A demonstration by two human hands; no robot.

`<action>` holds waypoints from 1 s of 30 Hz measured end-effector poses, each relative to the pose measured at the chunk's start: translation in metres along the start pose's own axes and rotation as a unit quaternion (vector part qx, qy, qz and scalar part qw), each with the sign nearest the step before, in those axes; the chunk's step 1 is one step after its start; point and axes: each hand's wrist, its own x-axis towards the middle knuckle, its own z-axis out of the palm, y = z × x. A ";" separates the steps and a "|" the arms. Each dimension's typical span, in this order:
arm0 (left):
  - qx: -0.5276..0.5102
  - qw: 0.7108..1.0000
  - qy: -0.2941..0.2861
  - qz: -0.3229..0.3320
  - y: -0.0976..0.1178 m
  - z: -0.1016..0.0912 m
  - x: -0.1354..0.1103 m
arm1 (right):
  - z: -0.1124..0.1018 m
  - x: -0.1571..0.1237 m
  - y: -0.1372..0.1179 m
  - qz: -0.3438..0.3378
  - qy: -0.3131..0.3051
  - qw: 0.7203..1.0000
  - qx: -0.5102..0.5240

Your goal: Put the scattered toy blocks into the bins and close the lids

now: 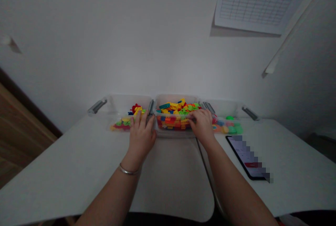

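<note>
Three clear plastic bins stand side by side at the far edge of the white table [52, 170], with grey latch handles on their ends. The middle bin [175, 133] is heaped with small coloured toy bricks [174, 114]. The left bin [128, 103] and right bin [223, 108] hold fewer coloured pieces. My left hand [141, 136] sits at the front of the left bin, its fingers spread against the wall, near the middle bin's corner. My right hand [201, 124] lies over the middle bin's front rim, touching the bricks. A metal bangle [128, 170] circles my left wrist.
A smartphone [246, 157] with a pixelated screen lies on the table to the right of my right arm. A thin dark seam runs across the tabletop below the middle bin. A white wall rises behind the bins, with a gridded panel high up and a wooden surface at left.
</note>
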 end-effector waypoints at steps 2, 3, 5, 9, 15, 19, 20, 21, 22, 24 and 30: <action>-0.024 1.000 0.013 -0.009 -0.001 0.002 0.001 | -0.002 -0.002 -0.001 -0.007 0.007 1.000 0.006; -0.041 0.999 0.022 -0.015 -0.001 0.003 0.001 | -0.004 -0.003 -0.001 -0.010 0.007 1.000 0.006; -0.078 0.996 0.039 -0.026 -0.003 0.005 0.001 | -0.010 -0.004 -0.003 -0.020 0.003 1.000 0.000; -0.136 0.989 0.056 -0.032 -0.006 0.007 -0.001 | -0.027 -0.004 -0.008 -0.032 0.002 0.999 -0.019; -0.203 0.975 0.088 0.000 -0.011 0.003 -0.002 | -0.051 -0.012 -0.015 -0.041 0.030 0.998 -0.027; -0.276 0.952 0.129 0.041 -0.011 -0.003 -0.004 | -0.063 -0.026 -0.021 -0.044 0.045 0.998 -0.021; -0.292 0.946 0.134 0.039 -0.010 -0.006 -0.005 | -0.066 -0.030 -0.023 -0.045 0.047 0.998 -0.018; -0.307 0.942 0.135 0.034 -0.009 -0.009 -0.006 | -0.068 -0.034 -0.025 -0.048 0.048 0.998 -0.014; -0.319 0.938 0.132 0.028 -0.008 -0.013 -0.007 | -0.070 -0.039 -0.027 -0.051 0.048 0.998 -0.007; -0.338 0.934 0.114 0.023 -0.006 -0.021 -0.009 | -0.074 -0.049 -0.031 -0.060 0.043 0.997 0.011; -0.345 0.938 -0.001 0.039 -0.006 -0.049 -0.019 | -0.082 -0.081 -0.040 -0.060 0.018 0.996 0.064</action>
